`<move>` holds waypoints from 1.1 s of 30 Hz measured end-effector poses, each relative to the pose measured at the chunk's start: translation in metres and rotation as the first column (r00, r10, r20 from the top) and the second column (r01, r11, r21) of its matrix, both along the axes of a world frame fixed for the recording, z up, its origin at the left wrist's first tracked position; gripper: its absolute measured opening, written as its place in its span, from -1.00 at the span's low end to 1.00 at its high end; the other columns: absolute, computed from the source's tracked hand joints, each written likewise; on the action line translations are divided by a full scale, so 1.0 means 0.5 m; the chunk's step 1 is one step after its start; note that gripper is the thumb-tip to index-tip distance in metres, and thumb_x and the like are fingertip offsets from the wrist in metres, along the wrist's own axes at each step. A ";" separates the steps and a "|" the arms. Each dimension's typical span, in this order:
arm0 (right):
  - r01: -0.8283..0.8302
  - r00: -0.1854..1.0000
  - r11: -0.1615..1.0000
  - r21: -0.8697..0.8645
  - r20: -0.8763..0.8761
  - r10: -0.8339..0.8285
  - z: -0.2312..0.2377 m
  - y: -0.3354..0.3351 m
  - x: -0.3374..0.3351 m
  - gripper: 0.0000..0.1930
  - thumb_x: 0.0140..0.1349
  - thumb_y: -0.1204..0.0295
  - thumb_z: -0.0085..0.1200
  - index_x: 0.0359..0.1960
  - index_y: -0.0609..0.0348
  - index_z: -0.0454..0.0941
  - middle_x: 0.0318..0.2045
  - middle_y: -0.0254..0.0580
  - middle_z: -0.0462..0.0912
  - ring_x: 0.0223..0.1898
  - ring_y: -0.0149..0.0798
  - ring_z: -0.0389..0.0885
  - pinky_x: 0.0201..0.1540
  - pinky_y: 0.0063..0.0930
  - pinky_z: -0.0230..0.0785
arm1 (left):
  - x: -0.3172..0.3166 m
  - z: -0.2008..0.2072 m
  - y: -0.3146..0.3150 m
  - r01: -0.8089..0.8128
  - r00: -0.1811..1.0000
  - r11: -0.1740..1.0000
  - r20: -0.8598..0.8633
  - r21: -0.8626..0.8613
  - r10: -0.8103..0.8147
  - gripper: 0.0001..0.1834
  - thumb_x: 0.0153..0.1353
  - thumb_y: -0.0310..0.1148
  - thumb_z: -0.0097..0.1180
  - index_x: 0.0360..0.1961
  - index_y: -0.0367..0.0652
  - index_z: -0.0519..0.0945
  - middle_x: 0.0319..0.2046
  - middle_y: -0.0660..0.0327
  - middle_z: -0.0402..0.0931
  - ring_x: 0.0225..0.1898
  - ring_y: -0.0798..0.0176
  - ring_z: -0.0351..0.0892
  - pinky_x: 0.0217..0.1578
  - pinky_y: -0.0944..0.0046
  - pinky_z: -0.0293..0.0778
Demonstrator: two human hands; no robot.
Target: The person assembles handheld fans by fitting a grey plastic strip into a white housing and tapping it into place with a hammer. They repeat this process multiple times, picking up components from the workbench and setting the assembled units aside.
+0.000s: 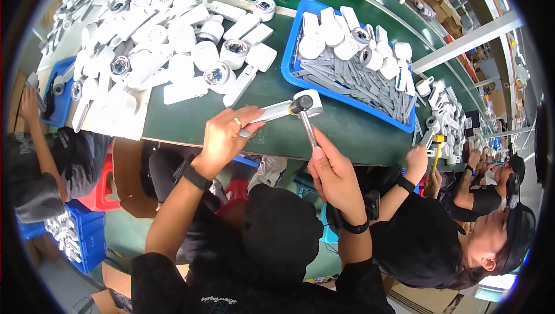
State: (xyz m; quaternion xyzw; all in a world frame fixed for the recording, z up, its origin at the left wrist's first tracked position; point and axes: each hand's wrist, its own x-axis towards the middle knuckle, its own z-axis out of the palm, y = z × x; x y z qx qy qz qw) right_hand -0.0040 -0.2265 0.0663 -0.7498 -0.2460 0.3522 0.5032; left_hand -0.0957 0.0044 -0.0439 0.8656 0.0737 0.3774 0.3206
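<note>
My left hand (225,137) is closed on the handle of a white round-headed part (315,106), shaped like a handheld fan body, and holds it low over the green bench. In my right hand (336,178) is a small hammer (307,126) with a dark cylindrical head and a shiny metal shaft. The hammer head lies over the white part, near where handle and round head join; whether they touch I cannot tell. A blue tray (361,109) just beyond holds several grey strips (347,80), with more white parts (332,30) on top.
A large heap of similar white parts (179,36) covers the bench (191,120) at the left. More white parts (448,109) lie at the right. There a co-worker's hand (417,161) works beside a yellow hammer (439,140). Another person's arm (37,123) reaches in at far left.
</note>
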 end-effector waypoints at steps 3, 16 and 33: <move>-0.022 0.995 0.999 -0.028 0.099 0.025 0.001 0.017 -0.002 -0.50 0.61 0.35 -0.16 0.53 0.07 0.25 -0.59 -0.42 0.39 -0.60 -0.53 0.30 -0.49 -0.54 0.24 | 0.001 0.000 0.008 0.024 1.000 1.000 0.018 0.006 -0.024 -0.68 0.11 -0.49 0.43 -0.06 -0.10 0.74 -0.18 0.24 0.75 -0.45 0.14 0.53 -0.35 0.20 0.55; -0.006 0.997 1.000 -0.025 0.072 0.008 -0.057 0.062 -0.003 -0.51 0.58 0.38 -0.12 0.50 0.12 0.28 -0.60 -0.34 0.39 -0.57 -0.51 0.31 -0.45 -0.50 0.27 | 0.002 0.012 0.011 0.048 0.999 0.998 -0.014 0.029 -0.047 -0.74 0.14 -0.49 0.39 -0.12 -0.14 0.72 -0.18 0.26 0.72 -0.42 0.16 0.51 -0.32 0.18 0.55; 0.326 0.946 0.945 0.041 -0.019 -0.325 -0.107 0.008 -0.014 -0.66 0.54 0.29 0.04 0.12 0.31 0.58 -0.69 -0.45 0.48 -0.81 -0.59 0.26 -0.74 -0.62 0.06 | -0.002 0.064 -0.062 -0.184 0.932 0.869 -0.363 -0.459 0.005 -0.54 0.17 -0.20 0.45 0.05 -0.18 0.69 -0.41 -0.01 0.72 -0.47 0.10 0.68 -0.36 0.14 0.60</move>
